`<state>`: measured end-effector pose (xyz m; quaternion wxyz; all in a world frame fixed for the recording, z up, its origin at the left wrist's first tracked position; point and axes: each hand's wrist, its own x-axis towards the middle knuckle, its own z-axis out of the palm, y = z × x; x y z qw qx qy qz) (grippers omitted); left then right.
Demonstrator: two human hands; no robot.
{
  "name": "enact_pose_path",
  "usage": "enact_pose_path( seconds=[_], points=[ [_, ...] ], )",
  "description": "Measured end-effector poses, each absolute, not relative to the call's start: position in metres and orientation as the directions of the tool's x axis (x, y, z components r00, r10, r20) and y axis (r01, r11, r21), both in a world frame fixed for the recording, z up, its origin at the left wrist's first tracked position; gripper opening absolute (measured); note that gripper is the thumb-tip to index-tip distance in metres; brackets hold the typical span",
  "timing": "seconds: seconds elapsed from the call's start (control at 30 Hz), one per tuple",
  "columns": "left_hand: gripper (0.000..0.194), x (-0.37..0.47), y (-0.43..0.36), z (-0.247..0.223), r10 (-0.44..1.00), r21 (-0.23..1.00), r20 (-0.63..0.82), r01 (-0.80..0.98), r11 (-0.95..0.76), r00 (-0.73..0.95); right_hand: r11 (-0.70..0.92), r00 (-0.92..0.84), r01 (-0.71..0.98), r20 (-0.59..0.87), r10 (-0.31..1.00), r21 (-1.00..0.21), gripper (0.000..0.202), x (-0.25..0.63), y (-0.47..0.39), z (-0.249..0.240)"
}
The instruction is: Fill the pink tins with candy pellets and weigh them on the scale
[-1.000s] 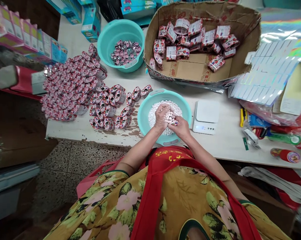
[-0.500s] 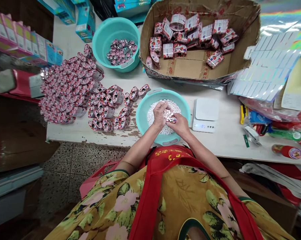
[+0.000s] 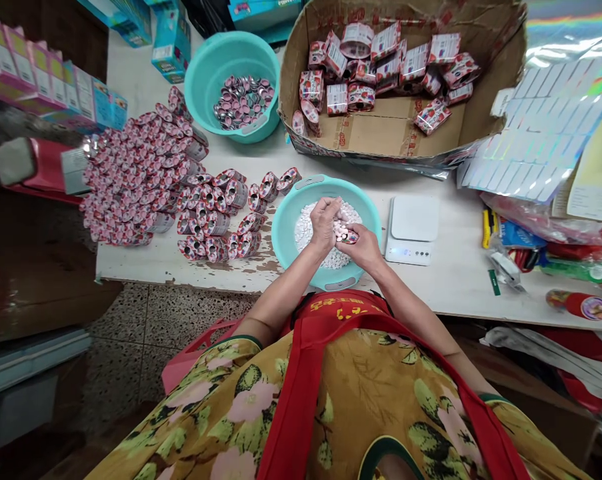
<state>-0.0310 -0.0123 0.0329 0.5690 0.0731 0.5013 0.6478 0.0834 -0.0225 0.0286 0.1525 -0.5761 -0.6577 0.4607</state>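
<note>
Both hands are over a turquoise basin [image 3: 287, 230] that holds many small white candies [image 3: 305, 227]. My left hand [image 3: 323, 223] is cupped at the basin's middle, its fingers curled around white candies. Close beside it, my right hand [image 3: 363, 245] grips a small red-and-white printed tin [image 3: 351, 237] between thumb and fingers. Candies lie at the tin's opening, where the two hands nearly meet. Just left of the basin stand rows of similar printed tins [image 3: 215, 225]. A white digital scale [image 3: 413, 220] sits to the right of the basin.
A large pile of printed tins [image 3: 131, 177] covers the table's left part. Behind are a second turquoise basin [image 3: 201, 83] with small round lids and a cardboard box [image 3: 381, 137] with wrapped packs. Plastic sheets, a yellow cutter [image 3: 489, 228] and a jar [image 3: 575, 304] lie right.
My left hand has moved slightly up and its fingers have shifted over the candies. My right hand stays nearly in place with the tin.
</note>
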Motion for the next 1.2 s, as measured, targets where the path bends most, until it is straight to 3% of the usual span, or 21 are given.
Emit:
enact_pose_path(
  seconds=[0.5,0.73,0.8,0.93,1.07,1.2],
  points=[
    [0.047,-0.026,-0.012,0.049,0.865,0.741,-0.428,-0.649,0.170,-0.262,-0.100,-0.313,0.398,-0.238,0.919,-0.912,0.031,0.090,-0.022,0.017],
    [0.038,-0.048,0.000,0.039,0.806,0.755,-0.465,-0.639,0.146,-0.366,-0.123,-0.330,0.345,-0.243,0.912,-0.931,0.042,0.095,-0.016,0.019],
    [0.034,-0.063,-0.001,0.022,0.815,0.829,-0.438,-0.521,0.203,-0.380,-0.149,-0.312,0.330,-0.257,0.915,-0.932,0.045,0.108,-0.017,0.025],
    [0.024,-0.084,-0.010,-0.022,0.880,0.907,-0.411,-0.011,0.421,-0.239,-0.203,-0.102,0.317,-0.247,0.964,-0.926,0.053,0.155,-0.011,0.033],
    [0.014,-0.069,-0.007,-0.063,0.947,0.866,-0.276,0.386,0.318,-0.161,-0.200,0.186,0.377,-0.138,0.973,-0.905,0.058,0.206,0.018,0.009],
    [0.030,-0.029,-0.001,-0.089,0.970,0.841,-0.153,0.490,0.228,-0.189,-0.218,0.265,0.512,-0.089,0.960,-0.831,0.058,0.234,0.043,-0.021]
  ],
)
